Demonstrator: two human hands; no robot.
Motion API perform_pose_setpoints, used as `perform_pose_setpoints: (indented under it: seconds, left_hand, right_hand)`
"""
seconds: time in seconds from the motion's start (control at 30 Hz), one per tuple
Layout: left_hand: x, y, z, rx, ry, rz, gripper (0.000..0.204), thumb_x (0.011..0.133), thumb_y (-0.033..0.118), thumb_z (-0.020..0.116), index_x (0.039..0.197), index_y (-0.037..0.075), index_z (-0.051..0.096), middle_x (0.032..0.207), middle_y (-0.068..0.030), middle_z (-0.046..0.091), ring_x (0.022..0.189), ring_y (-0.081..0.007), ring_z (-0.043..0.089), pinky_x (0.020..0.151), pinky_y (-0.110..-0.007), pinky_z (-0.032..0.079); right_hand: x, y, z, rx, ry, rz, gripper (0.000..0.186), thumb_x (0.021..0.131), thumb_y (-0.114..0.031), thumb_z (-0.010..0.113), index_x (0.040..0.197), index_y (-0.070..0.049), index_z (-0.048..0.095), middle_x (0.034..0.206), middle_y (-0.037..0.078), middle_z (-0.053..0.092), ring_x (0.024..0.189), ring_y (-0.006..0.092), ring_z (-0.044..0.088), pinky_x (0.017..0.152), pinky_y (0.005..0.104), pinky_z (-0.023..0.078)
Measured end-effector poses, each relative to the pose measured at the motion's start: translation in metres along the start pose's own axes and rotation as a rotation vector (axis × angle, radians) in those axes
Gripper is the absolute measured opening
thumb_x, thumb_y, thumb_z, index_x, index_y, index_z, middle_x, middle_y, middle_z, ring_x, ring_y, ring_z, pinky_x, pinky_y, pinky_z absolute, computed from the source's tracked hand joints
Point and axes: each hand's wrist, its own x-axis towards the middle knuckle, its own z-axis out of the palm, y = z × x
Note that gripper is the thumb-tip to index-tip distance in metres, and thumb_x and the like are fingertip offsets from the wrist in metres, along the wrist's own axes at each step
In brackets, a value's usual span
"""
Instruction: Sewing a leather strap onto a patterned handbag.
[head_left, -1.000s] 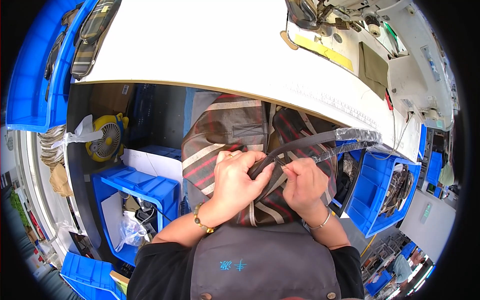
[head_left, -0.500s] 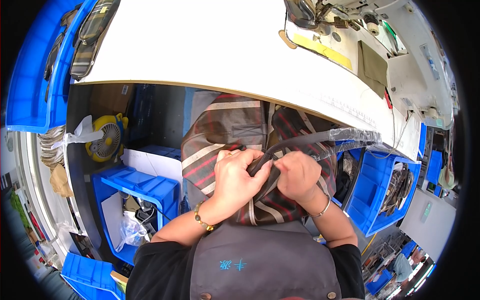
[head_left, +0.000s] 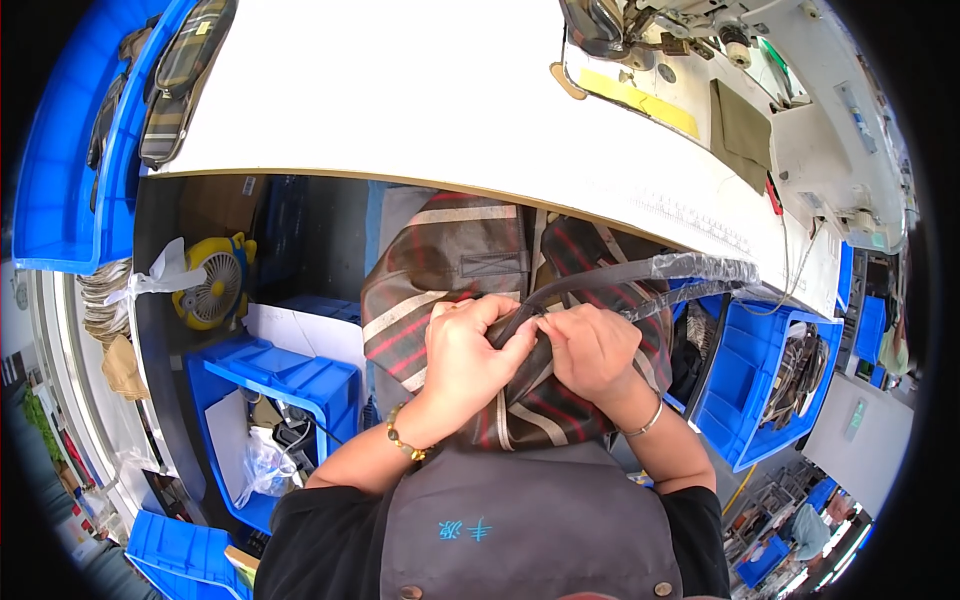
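Note:
A dark brown bag (head_left: 415, 270) with red and cream stripes lies across my lap, partly under the table edge. Its dark handle strap (head_left: 590, 277) arches to the right, where clear plastic film (head_left: 705, 268) wraps it. My left hand (head_left: 468, 352) is closed on the strap near its lower end, thumb pressed against it. Right beside it, my right hand (head_left: 592, 352) is closed in a pinch at the strap's edge. Whatever lies between those right fingertips is too small to make out.
In front runs a white table (head_left: 400, 90), with a sewing machine (head_left: 830, 130) at the far right. Blue bins (head_left: 270, 365) stand left and right of me. A small yellow fan (head_left: 215, 283) sits under the table. Striped pouches (head_left: 185, 85) lie at the table's left end.
My right hand has turned from a fist beside the strap to a pinch with its fingertips closer to my left thumb. My left hand keeps its hold on the strap.

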Motion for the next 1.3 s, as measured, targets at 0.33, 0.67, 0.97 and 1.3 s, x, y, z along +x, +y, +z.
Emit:
perform_pose_setpoints:
  seconds: [0.33,0.67,0.97,1.3]
  left_hand:
    - [0.001,-0.003,-0.005,-0.063,-0.068,-0.053,0.015,0.085,0.011,0.078,0.092,-0.002,0.075,0.076,-0.0087,0.075,0.064,-0.0102,0.068,0.061,-0.025,0.052]
    - [0.024,0.010,-0.028,-0.605,-0.564,-0.387,0.019,0.095,0.015,0.073,0.100,-0.003,0.075,0.084,-0.0026,0.074,0.079,-0.0049,0.061,0.072,-0.025,0.051]
    - [0.030,-0.004,-0.029,-0.806,-0.759,-0.408,0.015,0.097,0.013,0.070,0.101,-0.002,0.070,0.088,0.0055,0.063,0.083,-0.0012,0.051,0.073,-0.021,0.045]
    - [0.017,0.009,-0.014,-0.318,-0.401,-0.105,0.023,0.082,0.013,0.083,0.096,0.001,0.069,0.086,-0.0001,0.062,0.082,-0.0090,0.058,0.073,-0.025,0.047]
  right_hand:
    - [0.050,0.022,-0.092,-0.242,0.042,0.222,0.007,0.086,0.001,0.070,0.091,-0.004,0.072,0.071,0.008,0.062,0.056,0.0216,0.058,0.051,0.0332,0.045]
    - [0.058,0.014,-0.070,-0.242,-0.260,-0.237,0.020,0.086,-0.016,0.065,0.104,-0.011,0.071,0.112,0.003,0.070,0.116,0.0213,0.065,0.111,0.0499,0.043]
    - [0.050,0.033,-0.050,0.109,-0.384,-0.224,0.016,0.080,-0.011,0.064,0.096,-0.009,0.066,0.086,0.003,0.059,0.087,0.0217,0.061,0.100,0.0448,0.048]
    - [0.052,0.033,-0.048,0.320,-0.416,-0.029,0.015,0.079,-0.004,0.069,0.092,-0.008,0.064,0.082,0.005,0.058,0.080,0.0260,0.055,0.081,0.0390,0.043]
